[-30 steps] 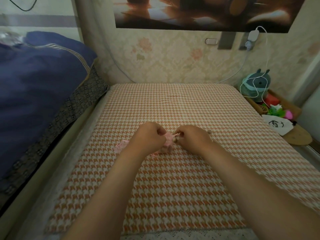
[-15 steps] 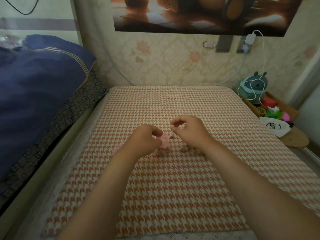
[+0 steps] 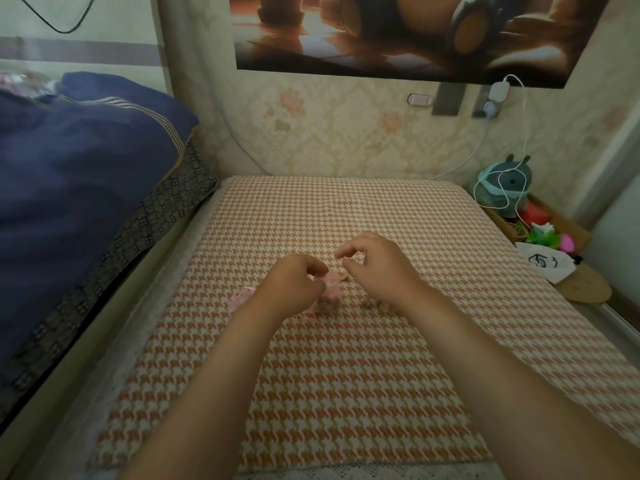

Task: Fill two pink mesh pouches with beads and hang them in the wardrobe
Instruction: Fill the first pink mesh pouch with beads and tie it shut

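Head view: orange-and-white houndstooth mat [image 3: 346, 393] covers the work surface, navy bedding [image 3: 76, 174] to the left, floral wallpaper with a poster [image 3: 408, 32] behind, toys in a box [image 3: 540, 223] at right. Both forearms reach forward. Left hand [image 3: 294, 284] is curled in a loose fist, pinching the pink mesh pouch [image 3: 330, 284] at mat centre. Right hand [image 3: 377, 265] hovers just beside, thumb and forefinger parted, gripping nothing visible. Pouch is bunched; long axis unclear. Second pink piece [image 3: 240, 299] lies left of the wrist.

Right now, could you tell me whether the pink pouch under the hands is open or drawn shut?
Cannot tell. The pink pouch is bunched between the left hand and right hand, hiding its mouth.
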Demonstrator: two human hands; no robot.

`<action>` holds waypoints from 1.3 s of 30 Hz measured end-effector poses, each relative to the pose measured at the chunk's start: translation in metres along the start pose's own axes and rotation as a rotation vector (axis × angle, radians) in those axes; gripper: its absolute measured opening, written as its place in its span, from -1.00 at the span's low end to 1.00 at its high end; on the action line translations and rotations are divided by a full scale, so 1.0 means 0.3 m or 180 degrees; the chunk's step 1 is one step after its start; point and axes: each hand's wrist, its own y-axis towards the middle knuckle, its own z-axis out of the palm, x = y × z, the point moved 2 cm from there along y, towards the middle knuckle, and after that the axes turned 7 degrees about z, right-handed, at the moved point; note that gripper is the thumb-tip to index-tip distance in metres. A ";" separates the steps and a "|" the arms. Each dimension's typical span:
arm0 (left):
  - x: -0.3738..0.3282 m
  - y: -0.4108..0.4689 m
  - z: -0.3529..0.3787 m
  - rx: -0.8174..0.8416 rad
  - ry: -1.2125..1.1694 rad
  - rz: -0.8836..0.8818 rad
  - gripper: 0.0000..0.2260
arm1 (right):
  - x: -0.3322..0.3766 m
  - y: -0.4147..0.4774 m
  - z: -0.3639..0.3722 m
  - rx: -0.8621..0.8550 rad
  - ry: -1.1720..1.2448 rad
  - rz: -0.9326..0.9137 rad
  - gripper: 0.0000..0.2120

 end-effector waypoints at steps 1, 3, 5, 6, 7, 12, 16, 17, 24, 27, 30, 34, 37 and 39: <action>0.000 0.004 0.001 0.0004 0.0024 0.0005 -0.70 | -0.017 0.010 0.001 -0.0023 -0.0036 0.0076 -0.84; 0.002 0.012 0.003 0.0009 0.0039 -0.0025 -0.69 | -0.050 0.028 0.015 0.0080 -0.0215 0.0204 -0.80; 0.004 0.021 0.006 0.0019 0.0058 -0.0032 -0.69 | -0.076 0.043 0.044 0.0314 -0.0475 0.0254 -0.72; 0.005 0.026 0.008 0.0023 0.0077 -0.0017 -0.69 | -0.085 0.049 0.060 0.0431 -0.0584 0.0258 -0.68; 0.006 0.029 0.009 0.0028 0.0093 -0.0001 -0.69 | -0.091 0.055 0.077 0.0531 -0.0670 0.0255 -0.66; 0.006 0.034 0.009 0.0061 0.0059 0.0045 -0.69 | -0.097 0.074 0.127 0.0754 -0.1356 0.0100 -0.57; 0.005 0.033 0.016 0.0085 0.0000 0.0060 -0.72 | -0.120 0.090 0.134 0.0674 -0.1293 0.0236 -0.66; 0.006 0.033 0.018 0.0095 -0.0017 0.0061 -0.72 | -0.124 0.091 0.134 0.0648 -0.1247 0.0265 -0.71; 0.012 0.028 0.025 0.0088 -0.0075 0.0031 -0.71 | -0.136 0.075 0.135 0.0460 -0.1266 0.0186 -0.88; 0.010 0.025 0.027 0.0055 -0.0046 0.0011 -0.71 | -0.138 0.069 0.135 0.0386 -0.1097 0.0221 -0.90; 0.011 0.023 0.027 0.0059 -0.0058 0.0002 -0.71 | -0.135 0.069 0.113 0.0243 -0.0746 0.0289 -0.90; 0.018 0.032 0.029 0.0083 -0.0054 0.0010 -0.70 | -0.106 0.072 0.064 -0.0020 0.0089 0.0343 -0.83; 0.017 0.039 0.033 0.0091 -0.0071 0.0023 -0.69 | -0.046 0.057 0.037 -0.0093 0.0598 0.0103 -0.86; 0.016 0.040 0.030 0.0072 -0.0088 0.0033 -0.70 | -0.008 0.035 0.035 0.0049 0.0560 -0.0071 -0.88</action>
